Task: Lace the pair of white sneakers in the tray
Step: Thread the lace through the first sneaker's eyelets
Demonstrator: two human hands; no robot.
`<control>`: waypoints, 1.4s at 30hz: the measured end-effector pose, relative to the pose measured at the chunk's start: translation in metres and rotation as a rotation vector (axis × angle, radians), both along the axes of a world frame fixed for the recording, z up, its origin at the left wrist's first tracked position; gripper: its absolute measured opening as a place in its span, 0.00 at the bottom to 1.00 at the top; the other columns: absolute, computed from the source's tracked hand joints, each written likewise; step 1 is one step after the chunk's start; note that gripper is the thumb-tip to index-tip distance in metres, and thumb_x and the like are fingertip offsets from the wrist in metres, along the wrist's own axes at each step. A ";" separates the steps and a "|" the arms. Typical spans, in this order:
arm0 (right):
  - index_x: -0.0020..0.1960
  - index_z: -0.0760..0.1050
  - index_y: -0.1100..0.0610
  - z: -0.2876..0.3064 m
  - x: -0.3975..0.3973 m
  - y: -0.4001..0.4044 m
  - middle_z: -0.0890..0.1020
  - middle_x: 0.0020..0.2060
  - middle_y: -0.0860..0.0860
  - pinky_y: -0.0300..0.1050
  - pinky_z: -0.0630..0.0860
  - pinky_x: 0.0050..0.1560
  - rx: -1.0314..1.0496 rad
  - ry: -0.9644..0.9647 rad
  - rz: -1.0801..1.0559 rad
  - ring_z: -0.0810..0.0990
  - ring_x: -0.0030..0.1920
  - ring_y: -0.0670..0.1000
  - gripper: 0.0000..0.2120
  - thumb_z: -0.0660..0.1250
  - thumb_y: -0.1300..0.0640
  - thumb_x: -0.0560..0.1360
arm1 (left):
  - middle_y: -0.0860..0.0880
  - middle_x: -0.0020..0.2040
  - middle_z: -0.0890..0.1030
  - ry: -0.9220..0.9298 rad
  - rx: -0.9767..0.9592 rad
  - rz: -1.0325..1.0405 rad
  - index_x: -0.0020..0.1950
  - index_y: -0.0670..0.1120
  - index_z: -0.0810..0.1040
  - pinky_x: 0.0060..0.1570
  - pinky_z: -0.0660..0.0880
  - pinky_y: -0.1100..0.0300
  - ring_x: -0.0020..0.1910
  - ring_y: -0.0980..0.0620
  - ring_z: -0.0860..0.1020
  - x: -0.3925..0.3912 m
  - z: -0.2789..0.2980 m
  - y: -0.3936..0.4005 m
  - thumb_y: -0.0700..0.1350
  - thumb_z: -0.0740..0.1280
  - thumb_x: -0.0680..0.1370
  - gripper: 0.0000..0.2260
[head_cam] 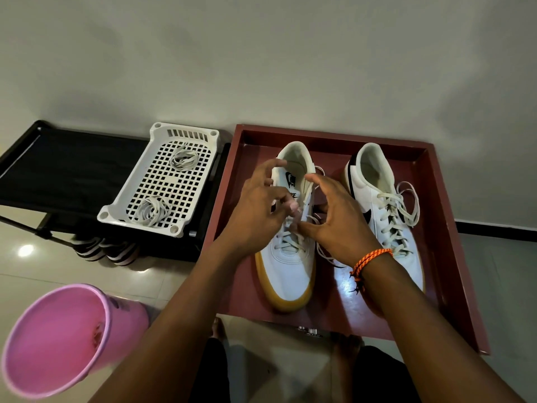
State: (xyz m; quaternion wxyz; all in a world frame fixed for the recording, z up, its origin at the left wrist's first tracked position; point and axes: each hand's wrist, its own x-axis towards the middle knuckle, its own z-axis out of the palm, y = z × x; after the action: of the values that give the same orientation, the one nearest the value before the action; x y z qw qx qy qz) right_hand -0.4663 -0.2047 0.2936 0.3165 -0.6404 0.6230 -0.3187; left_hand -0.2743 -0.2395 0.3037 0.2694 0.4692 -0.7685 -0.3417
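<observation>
Both hands work over the upper eyelets of the left sneaker [290, 228], which lies in the dark red tray [436, 228] beside the right sneaker [383, 216]. Left hand [258, 210] has its fingers curled, thumb and fingertip seeming to pinch the lace [293, 228]; right hand [334, 222], with an orange wrist cord, curves half open near the same spot, though whether it holds lace is unclear. The right sneaker looks fully laced, its ends loose. To finish well, each lace end probably wants drawing flat and even through the last eyelets. Left of the tray, a white perforated basket [139, 196] holds two coiled laces on a black rack [58, 158]. A pink bucket [58, 338] lies on the floor.
</observation>
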 end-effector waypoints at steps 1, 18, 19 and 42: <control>0.79 0.67 0.47 0.000 0.000 0.000 0.71 0.73 0.45 0.39 0.76 0.65 0.002 -0.012 -0.011 0.74 0.69 0.47 0.45 0.85 0.54 0.68 | 0.57 0.80 0.62 0.069 0.019 0.020 0.43 0.58 0.81 0.66 0.76 0.48 0.72 0.50 0.71 0.001 -0.001 -0.002 0.47 0.72 0.83 0.10; 0.70 0.68 0.40 -0.001 0.001 0.001 0.74 0.65 0.45 0.49 0.82 0.58 0.005 -0.059 0.009 0.80 0.61 0.50 0.38 0.84 0.52 0.67 | 0.53 0.86 0.55 -0.280 -0.215 0.034 0.60 0.57 0.82 0.72 0.67 0.34 0.83 0.43 0.57 -0.006 -0.010 0.013 0.48 0.68 0.82 0.08; 0.69 0.69 0.40 0.000 0.001 0.001 0.75 0.65 0.45 0.50 0.83 0.57 0.004 -0.065 0.009 0.81 0.60 0.49 0.37 0.85 0.51 0.67 | 0.53 0.86 0.54 -0.285 -0.200 0.039 0.59 0.56 0.82 0.72 0.67 0.34 0.83 0.43 0.56 -0.006 -0.013 0.014 0.48 0.68 0.82 0.07; 0.63 0.71 0.42 0.004 -0.001 0.001 0.79 0.58 0.42 0.47 0.83 0.49 -0.031 -0.060 0.008 0.83 0.51 0.46 0.33 0.85 0.51 0.65 | 0.56 0.85 0.57 -0.255 -0.193 0.054 0.51 0.55 0.82 0.63 0.73 0.38 0.79 0.44 0.63 -0.009 -0.010 0.012 0.50 0.70 0.82 0.02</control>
State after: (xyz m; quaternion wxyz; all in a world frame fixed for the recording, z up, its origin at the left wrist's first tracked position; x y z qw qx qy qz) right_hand -0.4675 -0.2036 0.2974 0.3266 -0.6379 0.6055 -0.3461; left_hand -0.2832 -0.2270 0.2935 0.2222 0.5012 -0.8129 -0.1967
